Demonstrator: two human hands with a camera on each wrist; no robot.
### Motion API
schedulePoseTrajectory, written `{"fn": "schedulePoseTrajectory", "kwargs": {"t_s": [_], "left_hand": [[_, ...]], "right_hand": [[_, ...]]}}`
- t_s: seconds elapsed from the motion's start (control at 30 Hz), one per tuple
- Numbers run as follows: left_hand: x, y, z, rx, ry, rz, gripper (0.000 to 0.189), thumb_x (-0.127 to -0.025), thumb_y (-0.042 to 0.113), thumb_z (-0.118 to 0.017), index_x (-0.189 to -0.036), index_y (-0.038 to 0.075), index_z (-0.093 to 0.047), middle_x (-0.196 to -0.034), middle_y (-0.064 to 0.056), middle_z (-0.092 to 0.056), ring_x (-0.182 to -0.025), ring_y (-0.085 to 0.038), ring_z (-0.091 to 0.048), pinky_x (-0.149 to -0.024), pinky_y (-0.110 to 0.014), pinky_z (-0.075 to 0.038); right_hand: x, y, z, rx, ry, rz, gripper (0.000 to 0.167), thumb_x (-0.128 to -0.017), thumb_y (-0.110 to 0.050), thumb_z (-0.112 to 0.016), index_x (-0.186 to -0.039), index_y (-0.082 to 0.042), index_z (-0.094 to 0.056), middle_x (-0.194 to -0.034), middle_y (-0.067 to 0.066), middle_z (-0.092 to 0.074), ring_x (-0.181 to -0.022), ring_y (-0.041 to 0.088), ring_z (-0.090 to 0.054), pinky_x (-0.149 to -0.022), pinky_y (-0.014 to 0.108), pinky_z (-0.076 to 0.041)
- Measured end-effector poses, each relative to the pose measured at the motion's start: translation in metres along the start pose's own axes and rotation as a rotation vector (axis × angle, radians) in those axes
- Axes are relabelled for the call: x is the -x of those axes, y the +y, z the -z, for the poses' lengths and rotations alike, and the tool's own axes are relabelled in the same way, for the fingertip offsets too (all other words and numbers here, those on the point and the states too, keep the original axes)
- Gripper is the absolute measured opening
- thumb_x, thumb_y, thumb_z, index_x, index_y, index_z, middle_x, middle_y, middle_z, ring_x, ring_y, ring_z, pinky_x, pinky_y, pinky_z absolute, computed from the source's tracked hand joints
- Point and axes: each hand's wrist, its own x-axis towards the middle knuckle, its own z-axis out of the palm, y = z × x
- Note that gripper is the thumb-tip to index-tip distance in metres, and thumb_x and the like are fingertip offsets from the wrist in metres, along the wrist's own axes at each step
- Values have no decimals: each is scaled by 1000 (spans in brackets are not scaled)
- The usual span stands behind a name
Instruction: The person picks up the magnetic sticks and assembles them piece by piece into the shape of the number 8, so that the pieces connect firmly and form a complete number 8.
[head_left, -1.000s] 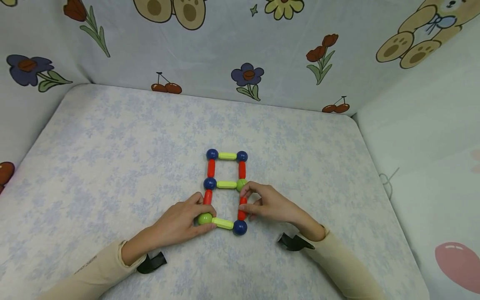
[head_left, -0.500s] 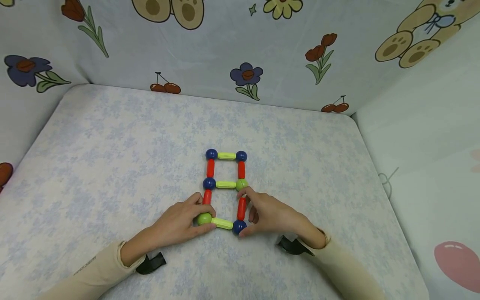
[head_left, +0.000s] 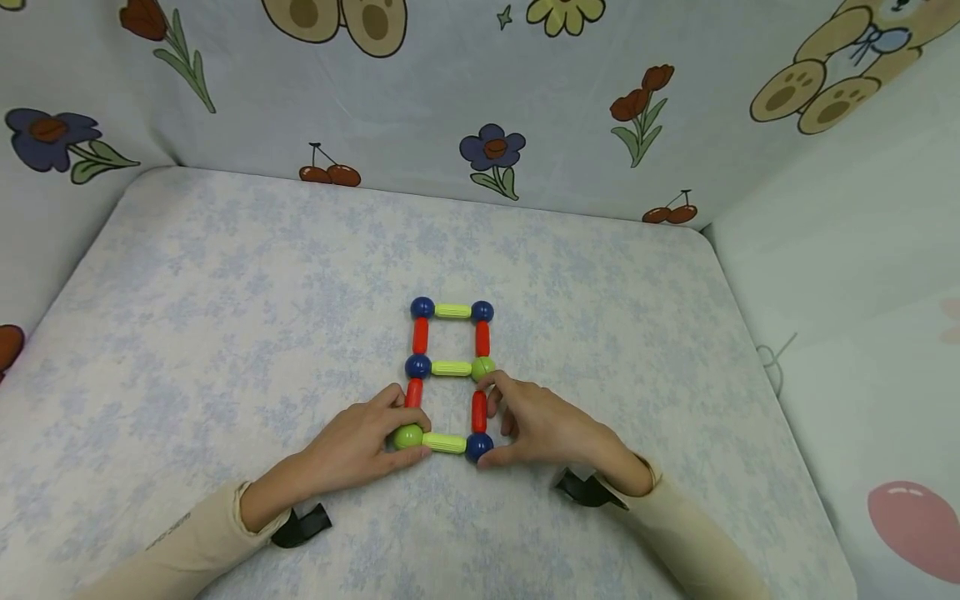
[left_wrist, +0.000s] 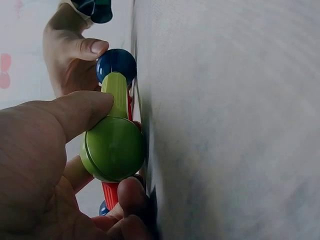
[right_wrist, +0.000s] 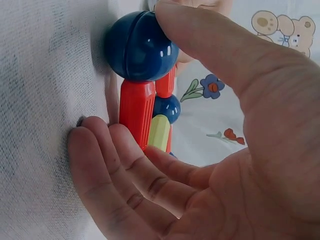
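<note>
Magnetic rods and balls form a ladder-like frame of two squares, lying on the table. My left hand point(head_left: 367, 442) grips its near left corner, a green ball point(left_wrist: 115, 149). The left thumb lies on the yellow-green rod point(head_left: 444, 442) beside that ball, while the fingers curl by the left red rod point(head_left: 413, 393). At the near right corner is a blue ball point(right_wrist: 142, 46), with my right thumb on it. My right hand point(head_left: 543, 429) spans the right red rod point(head_left: 479, 412), its index fingertip at the middle green ball point(head_left: 483, 367). The other right fingers curl beside the rod.
The frame's far square has blue balls point(head_left: 422, 307) at its far corners, joined by a yellow-green rod point(head_left: 453, 311). A pale blue-patterned cloth covers the table point(head_left: 262, 275). A printed curtain point(head_left: 420, 100) stands behind it. Dark straps hang at both wrists.
My right hand has shifted from the right red rod's middle to its ends, thumb now on the blue ball. That corner has moved slightly up, straightening the rod. The left hand keeps its hold.
</note>
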Motion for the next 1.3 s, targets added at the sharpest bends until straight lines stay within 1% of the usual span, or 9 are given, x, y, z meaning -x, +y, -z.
{"fn": "schedulePoseTrajectory", "kwargs": {"t_s": [0.13, 0.3, 0.53, 0.63, 0.73, 0.87, 1.0, 1.13, 1.3], "left_hand": [[-1, 0, 0, -5, -1, 10, 16, -90, 39, -75, -100, 28, -71, -90, 5, -42, -61, -3, -37, -52, -18, -31], [-1, 0, -1, -5, 2, 2, 17, -89, 38, -76, -102, 28, -69, -91, 6, -43, -62, -3, -38, -52, -19, -32], [-1, -1, 2, 23, -33, 22, 21, -88, 37, -77, -105, 31, -68, -93, 7, -45, -67, -4, -42, -56, -20, -36], [-1, -2, 2, 31, -40, 27, 22, -89, 37, -76, -107, 32, -67, -94, 8, -47, -68, -4, -43, -57, -20, -37], [-1, -3, 3, 36, -41, 28, 22, -89, 36, -77, -108, 32, -67, -94, 8, -47, -68, -4, -43, -57, -20, -38], [-1, -4, 2, 38, -38, 25, 22, -89, 35, -77, -108, 31, -67, -94, 8, -47, -67, -4, -42, -57, -20, -37], [-1, -3, 3, 40, -35, 20, 21, -89, 35, -76, -108, 31, -67, -94, 8, -47, -66, -4, -42, -56, -20, -37], [-1, -3, 3, 39, -35, 22, 21, -89, 34, -76, -107, 30, -67, -93, 8, -46, -66, -4, -42, -57, -20, -37], [-1, -3, 3, 37, -31, 13, 21, -89, 35, -76, -107, 30, -67, -93, 7, -47, -67, -4, -42, -56, -20, -37]], "right_hand": [[0, -1, 0, 17, -4, -7, 80, -74, -41, -89, -136, -14, -46, -97, -2, -63, -77, 11, -60, -67, 25, -50], [0, -3, -1, 43, 22, -18, 82, -72, -42, -90, -135, -12, -47, -93, -2, -63, -76, 11, -59, -65, 25, -49], [1, -6, -1, 70, 48, -32, 83, -72, -40, -91, -135, -11, -45, -92, -2, -62, -72, 10, -56, -62, 25, -48], [1, -6, -2, 91, 68, -34, 84, -72, -40, -91, -136, -10, -45, -100, 0, -60, -74, 10, -54, -62, 25, -47], [1, -6, -2, 136, 103, -26, 85, -70, -42, -91, -136, -11, -46, -115, 4, -53, -78, 13, -52, -63, 25, -46], [1, -6, -3, 191, 151, -19, 86, -67, -46, -92, -134, -15, -48, -134, 7, -38, -91, 18, -53, -67, 26, -48], [2, -6, -4, 198, 172, -10, 86, -66, -47, -93, -134, -17, -49, -149, 6, -27, -108, 23, -55, -73, 30, -53], [2, -4, -4, 183, 162, -4, 85, -67, -46, -92, -134, -17, -48, -155, 6, -25, -116, 25, -54, -81, 35, -55], [1, -4, -3, 170, 153, -1, 85, -67, -45, -92, -134, -17, -48, -154, 7, -26, -113, 23, -55, -85, 35, -54]]}}
